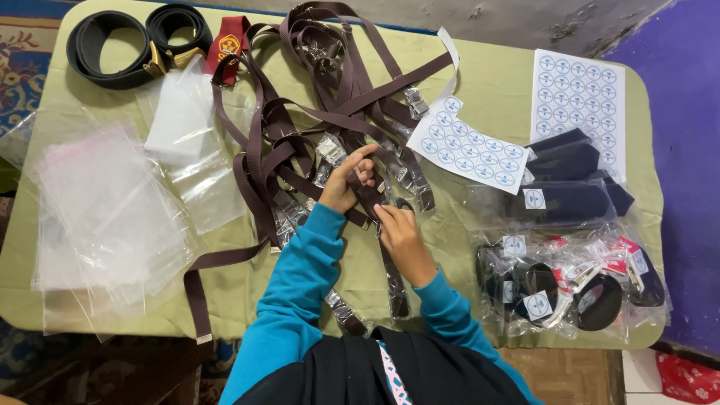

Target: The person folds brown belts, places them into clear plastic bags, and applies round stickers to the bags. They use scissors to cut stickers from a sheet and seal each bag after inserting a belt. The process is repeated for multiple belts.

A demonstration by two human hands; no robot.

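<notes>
left hand point(346, 180): closed around a brown webbing belt point(367, 196), fingers curled over the strap, thumb side up
right hand point(401, 234): fingertips pinched on the same strap just below the left hand's hold, near what looks like its buckle end; exact contact partly hidden
belt location: between both hands, at the table's middle, its tail running down past the right hand toward the person's body
handling: judged light, soft and floppy, woven strap not slippery; buckle end stiffer and heavier, wrapped in crinkly plastic that may slide; best held on the flat webbing close to the buckle, both hands close together so the strap doesn't sag
above the grip: tangled pile of brown belts point(322, 90), many with plastic-wrapped buckles
left of the grip: stack of clear plastic bags point(105, 217), well apart
up-left of the grip: two coiled black belts point(127, 45) with gold buckles
right of the grip: round-sticker sheet point(469, 146) near, second sticker sheet point(577, 94) farther
down-right of the grip: bagged black belts point(570, 289) with stickers on; dark bagged neckties point(566, 184) above them
surface: green-covered table point(480, 67)
</notes>
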